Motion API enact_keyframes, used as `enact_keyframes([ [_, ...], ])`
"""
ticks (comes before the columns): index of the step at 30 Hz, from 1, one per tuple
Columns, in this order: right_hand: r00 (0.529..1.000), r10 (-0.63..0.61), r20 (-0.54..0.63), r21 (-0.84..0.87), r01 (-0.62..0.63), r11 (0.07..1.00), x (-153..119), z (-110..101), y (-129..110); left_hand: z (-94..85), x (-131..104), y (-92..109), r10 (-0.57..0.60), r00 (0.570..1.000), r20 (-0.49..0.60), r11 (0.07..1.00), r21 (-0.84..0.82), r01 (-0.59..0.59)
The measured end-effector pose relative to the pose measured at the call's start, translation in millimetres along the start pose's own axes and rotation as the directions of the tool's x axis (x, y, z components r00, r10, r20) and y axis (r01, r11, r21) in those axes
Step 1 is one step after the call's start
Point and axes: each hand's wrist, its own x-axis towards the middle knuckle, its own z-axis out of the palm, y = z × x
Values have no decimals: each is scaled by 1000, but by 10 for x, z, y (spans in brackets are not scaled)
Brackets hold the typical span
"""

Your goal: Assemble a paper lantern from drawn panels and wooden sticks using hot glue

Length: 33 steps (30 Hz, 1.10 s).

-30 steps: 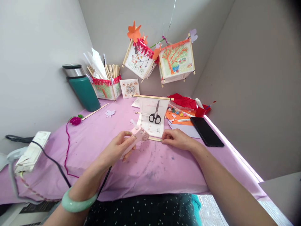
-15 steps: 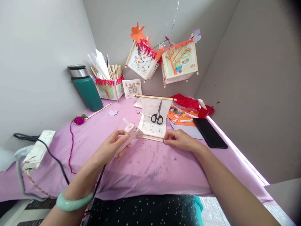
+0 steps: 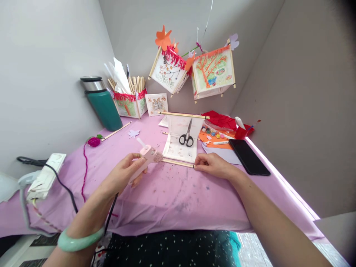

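Note:
My left hand (image 3: 130, 168) is wrapped round a pink hot glue gun (image 3: 146, 157), a clear glue stick poking out of its back. The gun's nozzle end meets the left part of a wooden stick (image 3: 178, 162) on the near edge of a white fabric panel (image 3: 175, 150). At the stick's right end, the fingers of my right hand (image 3: 210, 164) are closed in a pinch. Black-handled scissors (image 3: 187, 138) lie on the panel. Another pair of sticks (image 3: 185, 115) runs along the panel's far edge.
Decorated lanterns (image 3: 214, 70) hang above the back. A green bottle (image 3: 102, 107) and a stick-filled box (image 3: 129, 105) stand back left. A phone (image 3: 249, 157) and a red cup (image 3: 241, 131) are at right. A power strip (image 3: 47, 176) and magenta yarn (image 3: 94, 141) lie left.
My left hand has shifted left with the glue gun, so the nozzle sits further toward the stick's left end. My right hand stays at the right end.

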Motion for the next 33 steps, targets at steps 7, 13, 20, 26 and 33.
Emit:
enact_keyframes([
  [7,1000,1,3,-4,-1,1000,-2,-4,1,-93,-19,33,3,1000,-29,1000,15,-3],
  [13,1000,3,3,-8,-3,1000,-7,-10,-30,-172,-49,44,-2,998,68,990,143,-8],
  [20,1000,8,2,-20,-7,1000,-19,-18,-55,-250,-71,66,82,995,49,905,414,-95],
  [26,1000,4,-14,-37,-5,999,-14,-10,-41,-448,60,-68,243,970,-23,650,746,-145],
  [33,1000,-9,-23,-18,8,1000,-10,15,-5,-757,410,-166,290,922,-258,439,892,111],
])
